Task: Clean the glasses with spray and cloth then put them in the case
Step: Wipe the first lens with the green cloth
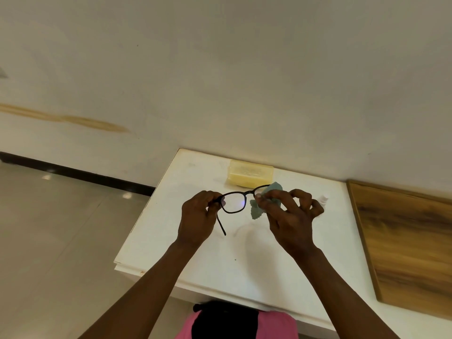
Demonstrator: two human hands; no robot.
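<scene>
1. Black-framed plastic glasses [236,201] are held in the air above a white tabletop [220,260], between a person's two raised hands, as one lens gets wiped.
2. Risk one, as it looks from here: the left hand [198,216] grips only the outer corner of the frame, near the hinge, so firm rubbing at the far lens could twist the frame or pull it free.
3. Risk two: a small white spray bottle [323,199] stands just behind the right hand [291,216], and a wide wiping stroke could knock it over.
4. Risk three: one temple arm hangs unfolded below the left hand; it would need folding before the glasses fit the pale yellow translucent case [251,176], which sits closed at the table's far edge, near the wall.
5. Left hand: curled closed, fingers pinched on the frame's corner, wrist bent slightly inward.
6. Right hand: thumb and forefinger pinched onto a crumpled pale green cleaning cloth [265,200] pressed around the lens, remaining fingers curled loosely and lifted clear.
7. Both forearms reach forward from the body, converging over the middle of the table.
</scene>
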